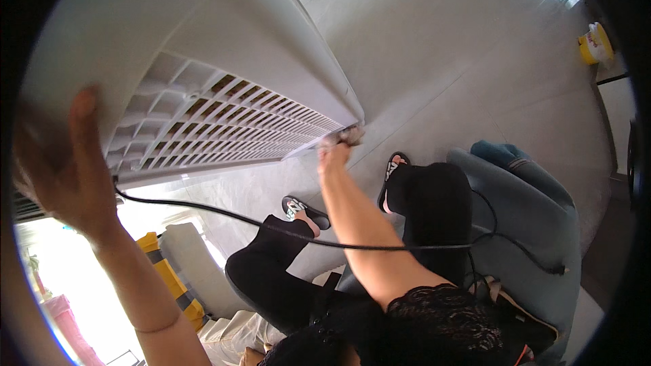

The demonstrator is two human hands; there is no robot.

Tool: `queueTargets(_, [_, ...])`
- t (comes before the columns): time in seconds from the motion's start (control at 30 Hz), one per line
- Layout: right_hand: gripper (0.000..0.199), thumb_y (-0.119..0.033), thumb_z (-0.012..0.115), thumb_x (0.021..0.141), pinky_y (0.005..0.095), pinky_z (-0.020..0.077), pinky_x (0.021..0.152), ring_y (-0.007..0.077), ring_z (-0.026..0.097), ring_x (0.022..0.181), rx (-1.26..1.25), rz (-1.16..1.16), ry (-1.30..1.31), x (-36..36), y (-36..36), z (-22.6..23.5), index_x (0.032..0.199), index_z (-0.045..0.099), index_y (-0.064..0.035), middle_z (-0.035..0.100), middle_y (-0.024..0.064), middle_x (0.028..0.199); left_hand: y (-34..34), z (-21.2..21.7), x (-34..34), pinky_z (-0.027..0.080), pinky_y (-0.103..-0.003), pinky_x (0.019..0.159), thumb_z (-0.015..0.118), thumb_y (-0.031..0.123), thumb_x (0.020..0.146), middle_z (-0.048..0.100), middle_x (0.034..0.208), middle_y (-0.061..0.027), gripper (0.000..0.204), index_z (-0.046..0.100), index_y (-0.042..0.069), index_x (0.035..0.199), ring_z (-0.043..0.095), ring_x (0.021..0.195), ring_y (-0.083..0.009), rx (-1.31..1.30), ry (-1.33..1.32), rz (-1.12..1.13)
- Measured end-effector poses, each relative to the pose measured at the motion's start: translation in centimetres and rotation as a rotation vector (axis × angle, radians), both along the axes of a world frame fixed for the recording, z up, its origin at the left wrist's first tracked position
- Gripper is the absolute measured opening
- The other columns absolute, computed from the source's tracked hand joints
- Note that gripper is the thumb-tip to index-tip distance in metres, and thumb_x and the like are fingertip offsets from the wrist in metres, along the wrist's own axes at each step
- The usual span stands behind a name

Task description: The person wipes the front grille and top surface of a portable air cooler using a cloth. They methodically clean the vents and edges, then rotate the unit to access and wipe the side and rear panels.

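Note:
A large white appliance housing with a grille (230, 118) of slats stands tilted across the upper left. Brownish dirt shows behind some of its openings. My left hand (68, 169) rests against the housing's near left side with fingers spread. Its fingertips are dim near the picture's dark rim. Down at the housing's far lower corner, my right hand (333, 156) is closed around a crumpled greyish-brown cloth (350, 135), pressed to the bottom edge. The hand and cloth are somewhat blurred. A black cable (237, 215) runs from the housing's near edge across my right forearm.
Beneath me is a blue-grey padded seat (536, 230), with a teal cloth (500, 154) on its edge. Grey tiled floor (434, 47) stretches beyond. A yellow-and-white tub (595, 44) stands at the far right. Yellow-and-grey striped fabric (173, 278) lies at lower left.

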State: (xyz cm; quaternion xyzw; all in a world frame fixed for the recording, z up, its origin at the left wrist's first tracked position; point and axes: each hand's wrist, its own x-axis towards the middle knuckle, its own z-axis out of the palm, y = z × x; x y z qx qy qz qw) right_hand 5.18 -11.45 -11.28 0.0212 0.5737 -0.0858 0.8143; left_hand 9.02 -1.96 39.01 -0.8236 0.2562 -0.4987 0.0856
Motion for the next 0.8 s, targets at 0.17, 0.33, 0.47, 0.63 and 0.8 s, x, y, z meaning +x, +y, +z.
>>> queueTargets(0.17, [0.028,-0.024,0.037,0.101,0.0346,0.0545,0.069,0.0175,0.064,0.089,0.435,-0.063,-0.209,1.2,10.5,-1.2,0.122,0.056,-0.0206,0.064,-0.0023,0.112,-0.3,1.0,0.4,0.053,-0.039,0.091,0.068,0.056,0.083,0.071,0.106,-0.0098,0.053,0.07,0.01,0.108,0.067,0.103,-0.0229,0.007,-0.054,0.217])
queueTargets(0.33, [0.031,-0.025,0.035,0.103,0.0462,0.054,0.089,0.0198,0.062,0.106,0.351,-0.287,-0.375,1.7,-0.1,-8.3,0.118,0.059,-0.0134,0.062,0.0026,0.121,0.3,2.1,0.1,0.053,-0.037,0.09,0.059,0.059,0.088,0.073,0.102,-0.0086,0.052,0.075,0.012,0.104,0.07,0.098,-0.0212,0.082,-0.032,0.368])
queueTargets(0.47, [0.026,-0.01,0.043,0.098,0.0361,0.0512,0.081,0.0199,0.059,0.098,-0.387,-0.158,-0.194,2.1,-11.8,-5.2,0.122,0.049,-0.012,0.059,0.0022,0.111,1.0,2.4,-0.4,0.053,-0.038,0.09,0.054,0.066,0.087,0.073,0.101,-0.0102,0.062,0.075,0.01,0.104,0.07,0.097,-0.0241,0.046,-0.035,0.442])
queueTargets(0.63, [0.023,-0.02,0.047,0.097,0.0302,0.0511,0.079,0.0141,0.06,0.1,0.044,-0.649,-0.14,4.6,-8.3,-7.3,0.115,0.059,-0.0152,0.063,-0.0022,0.113,0.4,2.4,-0.3,0.054,-0.04,0.085,0.051,0.074,0.083,0.071,0.103,-0.0175,0.078,0.069,0.001,0.101,0.069,0.097,-0.0274,0.042,-0.136,0.484])
queueTargets(0.8, [0.02,-0.039,0.052,0.096,0.029,0.0464,0.052,0.0093,0.061,0.071,0.401,-0.211,-0.043,4.1,6.8,-11.1,0.098,0.062,-0.0212,0.066,-0.0074,0.089,-1.0,2.3,-1.0,0.055,-0.044,0.082,0.057,0.07,0.082,0.069,0.106,-0.0185,0.073,0.063,0.002,0.108,0.068,0.095,-0.0307,0.002,-0.131,0.381])
